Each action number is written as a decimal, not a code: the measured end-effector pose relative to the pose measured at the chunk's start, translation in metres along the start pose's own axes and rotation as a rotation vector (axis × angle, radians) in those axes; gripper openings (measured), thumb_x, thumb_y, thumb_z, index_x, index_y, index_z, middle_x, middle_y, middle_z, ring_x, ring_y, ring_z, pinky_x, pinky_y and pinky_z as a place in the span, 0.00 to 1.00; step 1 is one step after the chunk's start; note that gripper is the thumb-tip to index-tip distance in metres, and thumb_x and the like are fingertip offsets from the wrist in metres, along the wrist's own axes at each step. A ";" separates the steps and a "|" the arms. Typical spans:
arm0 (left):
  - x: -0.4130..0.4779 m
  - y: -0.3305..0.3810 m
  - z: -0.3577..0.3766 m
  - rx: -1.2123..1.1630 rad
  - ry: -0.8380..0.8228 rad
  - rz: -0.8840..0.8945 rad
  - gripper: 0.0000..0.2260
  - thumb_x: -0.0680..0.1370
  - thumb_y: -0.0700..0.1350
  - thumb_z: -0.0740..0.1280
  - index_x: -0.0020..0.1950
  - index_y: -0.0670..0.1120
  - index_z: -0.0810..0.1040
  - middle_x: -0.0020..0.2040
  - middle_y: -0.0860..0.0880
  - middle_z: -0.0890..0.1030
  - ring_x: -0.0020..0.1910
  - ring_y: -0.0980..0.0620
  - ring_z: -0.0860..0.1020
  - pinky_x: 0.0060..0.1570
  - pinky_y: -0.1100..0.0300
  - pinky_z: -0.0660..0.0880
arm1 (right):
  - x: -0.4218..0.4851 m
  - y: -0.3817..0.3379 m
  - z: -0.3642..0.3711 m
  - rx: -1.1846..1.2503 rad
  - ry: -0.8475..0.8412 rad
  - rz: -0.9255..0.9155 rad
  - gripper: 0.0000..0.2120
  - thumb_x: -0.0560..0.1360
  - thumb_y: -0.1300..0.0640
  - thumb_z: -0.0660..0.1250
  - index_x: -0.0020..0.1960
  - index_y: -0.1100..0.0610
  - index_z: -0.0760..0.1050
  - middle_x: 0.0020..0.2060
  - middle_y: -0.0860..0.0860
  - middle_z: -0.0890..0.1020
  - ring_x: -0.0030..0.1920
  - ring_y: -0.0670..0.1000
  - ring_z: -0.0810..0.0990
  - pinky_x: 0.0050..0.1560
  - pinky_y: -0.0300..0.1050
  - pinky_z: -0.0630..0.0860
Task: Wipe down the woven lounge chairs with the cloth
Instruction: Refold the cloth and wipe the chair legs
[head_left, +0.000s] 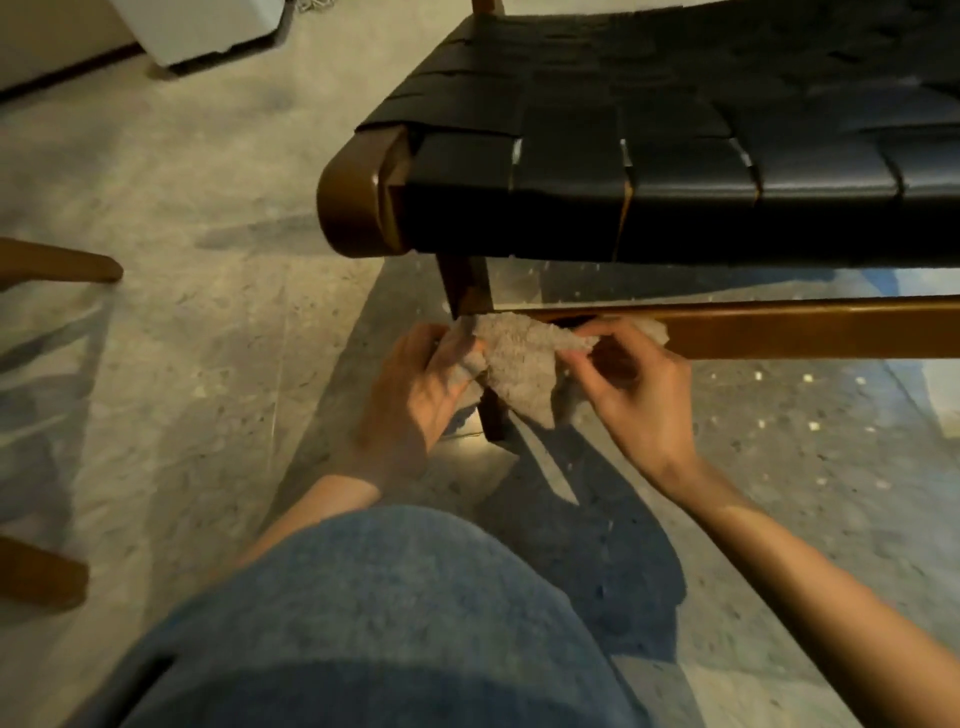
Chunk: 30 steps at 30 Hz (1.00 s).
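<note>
Cloth (519, 364) stretched between both hands, low before the woven chair (623, 130).
Left hand (421, 384) grips one end with curled fingers; right hand (634, 384) pinches the other, beside the wooden rail (805, 327).

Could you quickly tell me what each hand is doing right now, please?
Left hand: grips one end of the cloth.
Right hand: pinches the other end of the cloth.

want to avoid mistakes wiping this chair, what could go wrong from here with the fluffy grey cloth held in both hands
The fluffy grey cloth is bunched between the left hand and right hand; wiped like that, it may miss patches. Gaps show between the black woven seat straps, where dust could stay or fibres might snag.
</note>
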<state>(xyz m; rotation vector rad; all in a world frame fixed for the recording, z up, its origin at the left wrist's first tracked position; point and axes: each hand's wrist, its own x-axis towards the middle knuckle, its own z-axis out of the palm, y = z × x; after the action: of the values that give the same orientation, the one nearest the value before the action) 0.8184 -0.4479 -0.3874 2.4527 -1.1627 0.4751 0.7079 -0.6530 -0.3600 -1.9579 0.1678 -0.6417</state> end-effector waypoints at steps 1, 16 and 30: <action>-0.006 -0.008 -0.002 0.025 0.020 -0.048 0.10 0.74 0.61 0.65 0.55 0.68 0.75 0.60 0.54 0.74 0.62 0.48 0.73 0.61 0.47 0.73 | 0.006 -0.005 0.003 -0.005 -0.001 -0.017 0.08 0.76 0.55 0.68 0.54 0.57 0.78 0.46 0.49 0.82 0.45 0.45 0.82 0.46 0.45 0.80; 0.019 -0.013 -0.006 -0.332 0.181 -0.298 0.15 0.78 0.46 0.65 0.62 0.41 0.78 0.59 0.35 0.70 0.59 0.41 0.68 0.60 0.51 0.67 | 0.033 -0.036 0.076 -0.132 -0.125 0.155 0.25 0.74 0.58 0.71 0.68 0.59 0.66 0.60 0.53 0.78 0.60 0.46 0.77 0.60 0.42 0.75; 0.033 -0.010 0.006 -1.094 -0.053 -0.397 0.18 0.82 0.40 0.58 0.71 0.47 0.63 0.62 0.52 0.74 0.60 0.67 0.72 0.60 0.70 0.69 | 0.039 -0.028 0.087 -0.270 -0.223 0.137 0.13 0.80 0.59 0.63 0.63 0.60 0.71 0.56 0.53 0.77 0.60 0.53 0.74 0.60 0.54 0.73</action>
<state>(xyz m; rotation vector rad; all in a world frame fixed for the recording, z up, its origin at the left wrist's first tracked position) 0.8472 -0.4671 -0.3799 1.6296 -0.6274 -0.2979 0.7804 -0.5855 -0.3512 -2.2389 0.2580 -0.3194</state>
